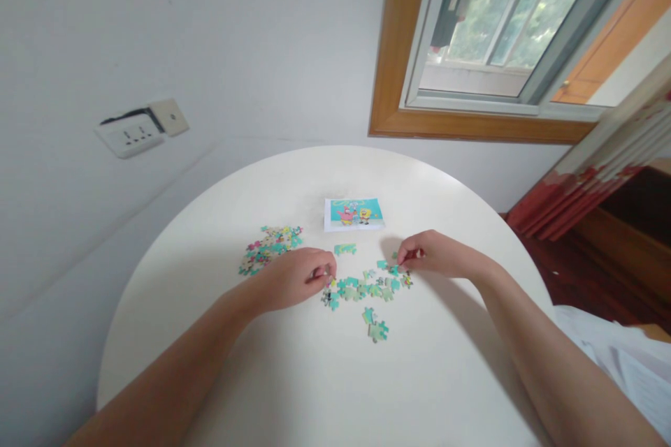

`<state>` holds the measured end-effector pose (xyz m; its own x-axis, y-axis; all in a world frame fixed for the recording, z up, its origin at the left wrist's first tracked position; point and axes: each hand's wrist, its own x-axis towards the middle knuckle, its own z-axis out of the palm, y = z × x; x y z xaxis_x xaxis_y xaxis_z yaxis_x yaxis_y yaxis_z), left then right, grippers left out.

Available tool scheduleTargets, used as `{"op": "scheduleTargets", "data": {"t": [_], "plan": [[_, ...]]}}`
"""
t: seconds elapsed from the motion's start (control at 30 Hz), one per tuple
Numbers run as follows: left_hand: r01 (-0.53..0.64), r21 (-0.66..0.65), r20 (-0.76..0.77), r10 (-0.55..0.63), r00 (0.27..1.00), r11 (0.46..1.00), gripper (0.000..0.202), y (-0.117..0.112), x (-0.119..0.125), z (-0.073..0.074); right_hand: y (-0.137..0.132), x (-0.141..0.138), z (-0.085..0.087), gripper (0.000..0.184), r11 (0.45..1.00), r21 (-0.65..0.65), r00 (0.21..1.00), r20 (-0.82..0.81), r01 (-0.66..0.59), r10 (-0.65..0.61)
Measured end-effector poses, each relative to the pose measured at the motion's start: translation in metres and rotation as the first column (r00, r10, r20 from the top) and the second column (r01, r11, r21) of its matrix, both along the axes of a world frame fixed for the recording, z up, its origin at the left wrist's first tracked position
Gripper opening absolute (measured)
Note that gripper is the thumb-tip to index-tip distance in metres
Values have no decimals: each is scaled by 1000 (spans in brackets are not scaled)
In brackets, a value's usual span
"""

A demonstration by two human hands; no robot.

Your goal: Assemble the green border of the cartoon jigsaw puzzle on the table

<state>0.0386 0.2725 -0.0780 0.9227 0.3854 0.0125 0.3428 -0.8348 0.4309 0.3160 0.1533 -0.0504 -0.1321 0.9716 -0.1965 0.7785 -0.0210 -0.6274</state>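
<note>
My left hand [304, 276] is closed in a pinch, its fingertips at a small puzzle piece [332, 282] with yellow on it, by the left end of a loose group of jigsaw pieces [351, 291]. At that group's upper right, my right hand [427, 255] pinches a teal puzzle piece [401, 269] partly covered by the fingers. A short joined strip of pieces [344, 248] lies above the group, and another small cluster [376, 330] lies below it. Behind them rests a picture card [354, 214] with cartoon figures on a teal background.
A heap of mixed puzzle pieces [267, 248] lies beyond my left forearm. Everything rests on a round white table [293, 384]. A wall with a socket [131, 135] is at the left, a wood-framed window [482, 127] behind, and a red-and-white curtain [581, 178] at the right.
</note>
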Motion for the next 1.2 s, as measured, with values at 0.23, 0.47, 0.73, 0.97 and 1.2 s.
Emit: {"op": "scheduleTargets", "data": {"t": [0.23,0.47,0.73,0.97,1.2], "plan": [[3,-2,1,-3,1000,1000,14,0,0,0,3,-1,-7,18,998,58,999,49,-3,0],[8,0,4,-8,1000,1000,13,-1,1,2,-3,-16,5,27,975,203,978,203,-93,51],[-1,-8,-4,1,1000,1000,13,-2,1,4,-7,-35,-4,16,969,174,956,266,-177,127],[-5,1,5,5,1000,1000,14,-1,1,1,-6,-36,-3,14,969,182,961,249,-168,120],[3,1,6,-3,1000,1000,14,0,0,0,-4,-31,-1,16,992,89,982,174,-89,72]]}}
